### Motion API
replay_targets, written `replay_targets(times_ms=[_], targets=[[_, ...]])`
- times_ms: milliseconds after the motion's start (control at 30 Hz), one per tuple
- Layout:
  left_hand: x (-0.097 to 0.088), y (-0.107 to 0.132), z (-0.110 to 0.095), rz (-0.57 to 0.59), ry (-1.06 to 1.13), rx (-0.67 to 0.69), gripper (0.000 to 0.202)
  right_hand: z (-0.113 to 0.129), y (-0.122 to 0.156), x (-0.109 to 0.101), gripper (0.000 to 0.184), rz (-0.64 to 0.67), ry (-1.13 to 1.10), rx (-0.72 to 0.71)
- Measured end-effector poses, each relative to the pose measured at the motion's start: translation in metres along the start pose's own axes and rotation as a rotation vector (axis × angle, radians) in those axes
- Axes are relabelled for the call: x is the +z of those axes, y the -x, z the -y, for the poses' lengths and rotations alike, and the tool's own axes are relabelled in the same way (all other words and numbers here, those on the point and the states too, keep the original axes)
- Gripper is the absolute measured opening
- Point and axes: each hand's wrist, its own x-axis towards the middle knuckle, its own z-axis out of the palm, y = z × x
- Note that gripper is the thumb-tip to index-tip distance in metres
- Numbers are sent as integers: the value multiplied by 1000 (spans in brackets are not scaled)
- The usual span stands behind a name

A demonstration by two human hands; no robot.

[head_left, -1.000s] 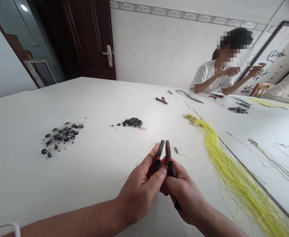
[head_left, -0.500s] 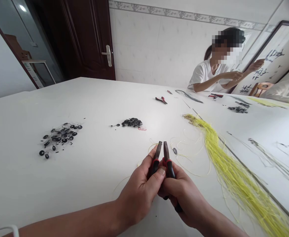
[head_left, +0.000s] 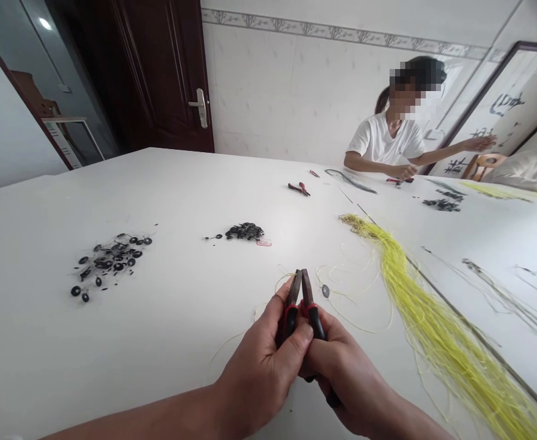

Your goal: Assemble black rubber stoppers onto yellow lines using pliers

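Observation:
My left hand (head_left: 262,360) and my right hand (head_left: 346,366) meet low in the middle of the view. Each grips a pair of red-and-black-handled pliers: the left pair (head_left: 290,311) and the right pair (head_left: 311,308). Their dark jaws point away from me, nearly touching at the tips. Anything small between them is too hidden to tell. Thin yellow threads (head_left: 342,275) curl just beyond my fingers, beside a small grey ring (head_left: 325,291). A long bundle of yellow thread (head_left: 438,330) lies to my right.
The white table (head_left: 167,177) holds a scattered heap of black rings (head_left: 107,263) at left, a smaller black pile (head_left: 244,231), and spare pliers (head_left: 298,189). A co-worker (head_left: 385,137) in a white shirt works across the table. A dark wooden door (head_left: 162,79) stands behind.
My hands and pliers sit slightly lower in view, with the jaws a little closer together. The co-worker has lowered one hand to the table and stretched the other arm out to the right.

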Motion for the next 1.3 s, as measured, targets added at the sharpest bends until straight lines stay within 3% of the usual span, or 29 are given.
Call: replay_targets(times_ms=[400, 567, 767, 1067, 1300], targets=[[0, 0, -4, -8, -90, 28, 50, 0, 1, 4, 19, -51, 31, 45], [1, 2, -1, -13, -21, 8, 50, -6, 1, 2, 23, -43, -36, 29], [5, 4, -1, 33, 227, -21, 46, -6, 5, 3, 20, -11, -160, 22], [3, 1, -6, 44, 140, 46, 41, -4, 0, 1, 21, -37, 26, -49], [3, 3, -3, 71, 219, 35, 47, 0, 4, 3, 20, -26, -16, -29]])
